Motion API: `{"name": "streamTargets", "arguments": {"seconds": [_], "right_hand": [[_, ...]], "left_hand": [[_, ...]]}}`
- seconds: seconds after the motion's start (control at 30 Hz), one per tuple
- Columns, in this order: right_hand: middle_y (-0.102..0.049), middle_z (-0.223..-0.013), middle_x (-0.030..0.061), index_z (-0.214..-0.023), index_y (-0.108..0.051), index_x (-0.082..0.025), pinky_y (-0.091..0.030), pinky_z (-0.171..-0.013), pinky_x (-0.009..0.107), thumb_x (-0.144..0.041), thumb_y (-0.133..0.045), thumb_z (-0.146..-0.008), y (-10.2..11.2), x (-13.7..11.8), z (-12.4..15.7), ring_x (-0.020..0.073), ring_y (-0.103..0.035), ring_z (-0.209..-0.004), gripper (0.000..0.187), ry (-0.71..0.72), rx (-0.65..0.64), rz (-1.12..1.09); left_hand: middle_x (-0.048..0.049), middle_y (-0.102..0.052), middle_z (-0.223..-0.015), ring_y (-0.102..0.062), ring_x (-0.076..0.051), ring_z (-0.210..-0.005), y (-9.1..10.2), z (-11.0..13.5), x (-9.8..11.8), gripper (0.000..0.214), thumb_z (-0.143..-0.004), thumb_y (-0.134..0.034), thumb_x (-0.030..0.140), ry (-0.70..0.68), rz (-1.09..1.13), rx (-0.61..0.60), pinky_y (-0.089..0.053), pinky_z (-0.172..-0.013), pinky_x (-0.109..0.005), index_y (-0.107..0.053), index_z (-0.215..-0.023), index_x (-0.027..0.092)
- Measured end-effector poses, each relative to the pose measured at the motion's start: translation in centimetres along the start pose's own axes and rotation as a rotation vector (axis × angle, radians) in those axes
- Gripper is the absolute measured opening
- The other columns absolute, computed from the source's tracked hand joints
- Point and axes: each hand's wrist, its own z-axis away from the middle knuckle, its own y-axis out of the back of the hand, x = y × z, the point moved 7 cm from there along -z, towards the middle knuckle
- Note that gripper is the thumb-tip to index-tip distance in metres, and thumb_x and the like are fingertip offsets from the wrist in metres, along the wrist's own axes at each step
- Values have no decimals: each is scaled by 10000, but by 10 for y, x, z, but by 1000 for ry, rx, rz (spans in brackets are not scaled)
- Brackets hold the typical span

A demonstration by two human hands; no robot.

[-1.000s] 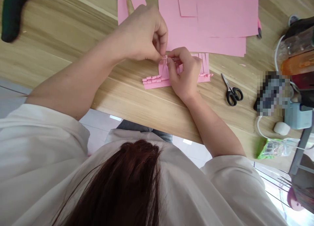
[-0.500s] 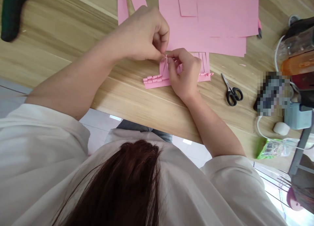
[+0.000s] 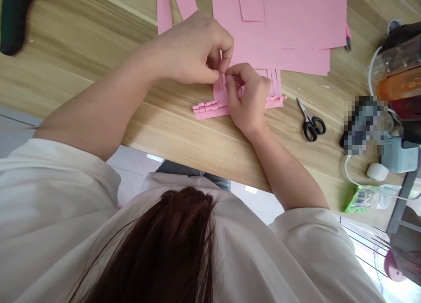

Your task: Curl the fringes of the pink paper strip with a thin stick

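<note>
Fingertips (image 3: 216,76) of your left hand (image 3: 192,48) pinch closed on the top of a narrow pink paper strip (image 3: 223,80), just beside your right hand (image 3: 251,99), whose thumb and curled fingers also close around that spot. Your hands meet at the middle of the frame, over a pink paper panel (image 3: 219,92) cut into fringe along its upper edge. Small folded pleats (image 3: 205,105) run in a row along the panel's lower part, out to the left of your right hand. You appear to be on the step of folding one strip at a time into that row, and the pinched strip calls for a firm, even crease. Pink paper sheets (image 3: 296,22) lie just above the panel, at upper centre. Black-handled scissors (image 3: 311,125) rest to the right on the wooden table (image 3: 164,123).
</note>
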Motion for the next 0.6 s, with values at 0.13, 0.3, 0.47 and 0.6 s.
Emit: {"name": "streamTargets", "arguments": {"seconds": [0.13, 0.3, 0.47, 0.6], "right_hand": [[-718, -915, 39, -903, -561, -344, -470, -864, 547, -589, -448, -968, 0, 0, 0, 309, -640, -849, 277, -17, -9, 11], [-721, -927, 35, -924, -583, -359, -466, -902, 558, -723, -449, -921, -3, 7, -1, 322, -633, -896, 389, -54, -43, -32], [-720, -931, 29, -916, -584, -349, -492, -883, 534, -699, -458, -938, -2, 3, 0, 305, -635, -877, 373, -17, -14, -43], [-717, -920, 23, -898, -576, -337, -501, -853, 510, -575, -482, -980, 1, -4, 1, 288, -645, -837, 268, 26, 18, -31]], "left_hand": [[7, -671, -650, -679, -144, -664, 0, 0, 0, 150, -687, -626, 22, 4, -8, -1, -449, -667, -261, -699, -775, 119], [22, -669, -643, -687, -133, -665, 1, 1, 0, 136, -679, -658, 19, 24, 24, 6, -446, -659, -238, -694, -762, 120], [28, -640, -627, -640, -103, -625, 5, 1, -1, 108, -673, -685, 12, 51, 52, 38, -422, -649, -228, -687, -736, 99], [35, -602, -601, -598, -83, -592, 5, 1, 0, 107, -674, -697, -10, 51, 57, 44, -395, -621, -220, -668, -703, 89]]}}
